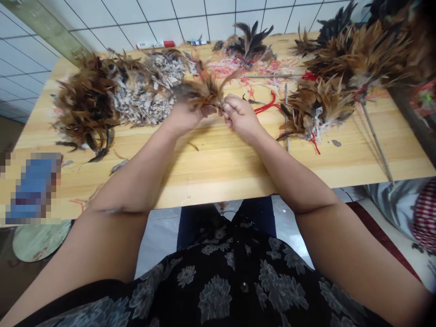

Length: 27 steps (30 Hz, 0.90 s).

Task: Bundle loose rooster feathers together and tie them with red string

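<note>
My left hand is closed round a small bunch of brown feathers, which fans up and to the left above the wooden table. My right hand is closed in a pinch at the quill end of the same bunch, touching the left hand's fingers. Both hands hover over the middle of the table. A red string lies just to the right of my right hand.
A heap of brown and grey-white feathers lies at the left. Feather dusters on thin sticks lie at the right, with more piled at the far right corner. Red string scraps and dark feathers litter the back. Marker pens lie on the tiled floor beyond.
</note>
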Tool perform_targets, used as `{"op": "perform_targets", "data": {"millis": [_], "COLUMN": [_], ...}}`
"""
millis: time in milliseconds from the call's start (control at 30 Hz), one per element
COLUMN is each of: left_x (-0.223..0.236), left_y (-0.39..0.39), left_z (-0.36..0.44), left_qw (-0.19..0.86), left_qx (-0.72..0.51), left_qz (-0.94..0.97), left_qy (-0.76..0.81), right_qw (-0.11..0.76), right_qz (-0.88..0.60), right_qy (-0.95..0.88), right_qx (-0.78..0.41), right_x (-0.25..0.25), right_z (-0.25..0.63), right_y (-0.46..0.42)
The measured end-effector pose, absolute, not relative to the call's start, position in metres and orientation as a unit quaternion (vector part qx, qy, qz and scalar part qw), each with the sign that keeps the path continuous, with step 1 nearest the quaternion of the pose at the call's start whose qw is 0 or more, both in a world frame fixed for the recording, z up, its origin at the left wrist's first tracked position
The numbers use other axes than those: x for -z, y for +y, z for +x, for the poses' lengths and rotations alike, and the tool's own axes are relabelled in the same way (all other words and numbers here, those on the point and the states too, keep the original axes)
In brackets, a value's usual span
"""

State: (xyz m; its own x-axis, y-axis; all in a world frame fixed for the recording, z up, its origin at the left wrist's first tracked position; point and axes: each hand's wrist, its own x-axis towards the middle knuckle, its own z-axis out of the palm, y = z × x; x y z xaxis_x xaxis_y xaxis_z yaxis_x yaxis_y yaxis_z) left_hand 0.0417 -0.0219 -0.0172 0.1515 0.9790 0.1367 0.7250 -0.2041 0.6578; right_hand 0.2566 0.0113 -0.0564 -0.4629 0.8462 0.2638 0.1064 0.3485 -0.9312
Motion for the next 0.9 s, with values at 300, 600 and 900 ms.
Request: {"op": "perform_targets", "data": {"millis": [300,600,900], "left_x": [0.034,0.026,0.040], "left_y": [-0.040,-0.030,0.014], "left_z": [0.077,0.062,-0.001], "left_qw": [0.092,-0.020,0.246], "left_qx": [-0.279,-0.266,-0.392], "left_qz": [0.806,0.850,0.812], "left_qy": [0.514,0.454,0.355], "right_qw": [0.418,0.357,0.266], "right_qz": [-0.439,-0.403,-0.255], "right_qy": [-0.714,-0.798,-0.874], "right_qx": [-0.351,-0.272,-0.316], "right_x": [0.069,0.057,0.053], "right_z": [0.257,0.271,0.260], "right_y": [0.021,0.011,-0.001]}}
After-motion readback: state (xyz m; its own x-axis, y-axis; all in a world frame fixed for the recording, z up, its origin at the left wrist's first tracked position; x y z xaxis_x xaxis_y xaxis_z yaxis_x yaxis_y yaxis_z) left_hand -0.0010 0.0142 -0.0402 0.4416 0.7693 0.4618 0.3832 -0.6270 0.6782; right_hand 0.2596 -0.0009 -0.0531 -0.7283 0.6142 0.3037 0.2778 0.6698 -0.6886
